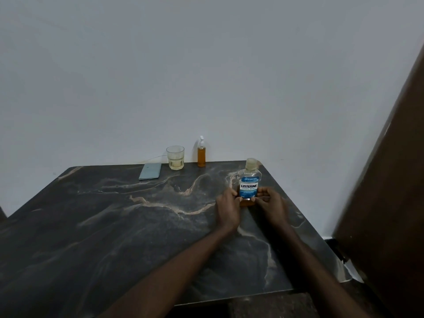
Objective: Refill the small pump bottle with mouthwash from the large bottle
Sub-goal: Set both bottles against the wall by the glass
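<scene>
Surface: a dark marbled table [114,226] with pale veins fills the lower half of the frame and meets a plain pale wall [206,65] at its far edge.
Large bottle: a clear mouthwash bottle [249,177] stands upright on the table, right of centre. Its blue label [249,188] faces the camera and its cap [250,163] is on. Amber liquid shows only in the lowest part, below the label.
Left hand: the left hand [227,207] grips the bottle's lower left side. Its fingers are curled against the label edge and its thumb is out of sight.
Right hand: the right hand [271,203] grips the lower right side. Its fingers are bent round the bottle's base, opposite the left hand.
Small pump bottle: the pump bottle [201,154] stands upright at the table's far edge, against the wall, above centre. It is well apart from the large bottle and up-left of it. It is nearly full of amber liquid and its white pump head is fitted.
Glass: a tumbler [175,157] stands just left of the pump bottle and holds a shallow layer of pale liquid.
Flat item: a grey-blue flat case [150,171] lies left of the tumbler. What it is cannot be told.
Right edge: a brown panel [390,180] runs down the right side of the frame.
</scene>
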Motion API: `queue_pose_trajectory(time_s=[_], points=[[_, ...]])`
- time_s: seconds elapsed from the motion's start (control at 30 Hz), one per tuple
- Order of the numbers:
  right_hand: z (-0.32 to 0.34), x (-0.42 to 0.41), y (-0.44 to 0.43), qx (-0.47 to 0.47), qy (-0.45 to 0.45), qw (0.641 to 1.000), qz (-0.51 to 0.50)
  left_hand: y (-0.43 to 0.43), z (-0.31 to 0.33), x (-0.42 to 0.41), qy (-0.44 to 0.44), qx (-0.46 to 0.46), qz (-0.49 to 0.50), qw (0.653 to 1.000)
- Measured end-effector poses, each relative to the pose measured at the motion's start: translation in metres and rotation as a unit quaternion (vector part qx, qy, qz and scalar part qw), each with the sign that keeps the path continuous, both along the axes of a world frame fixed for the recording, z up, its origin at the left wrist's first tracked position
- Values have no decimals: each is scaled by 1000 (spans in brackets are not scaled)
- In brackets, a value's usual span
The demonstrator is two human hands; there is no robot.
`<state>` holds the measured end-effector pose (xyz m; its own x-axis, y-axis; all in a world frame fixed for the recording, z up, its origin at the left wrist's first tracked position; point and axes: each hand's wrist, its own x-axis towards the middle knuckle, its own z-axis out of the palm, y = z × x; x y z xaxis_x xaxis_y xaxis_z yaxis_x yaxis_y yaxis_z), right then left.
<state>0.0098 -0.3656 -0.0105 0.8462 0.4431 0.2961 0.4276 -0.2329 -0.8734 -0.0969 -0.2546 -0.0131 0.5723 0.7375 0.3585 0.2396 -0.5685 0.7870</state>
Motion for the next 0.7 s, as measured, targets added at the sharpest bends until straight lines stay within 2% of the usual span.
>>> queue_pose_trajectory(time_s=[0.33,0.57,0.7], points=[[-1,2,31,7,-13,999,-33,17,-1,10,-4,24,47,999],[3,35,90,0,-4,999,-36,68,2,45,34,32,78,996],[-2,67,127,-46,-11,997,-68,109,-2,74,45,23,53,997]])
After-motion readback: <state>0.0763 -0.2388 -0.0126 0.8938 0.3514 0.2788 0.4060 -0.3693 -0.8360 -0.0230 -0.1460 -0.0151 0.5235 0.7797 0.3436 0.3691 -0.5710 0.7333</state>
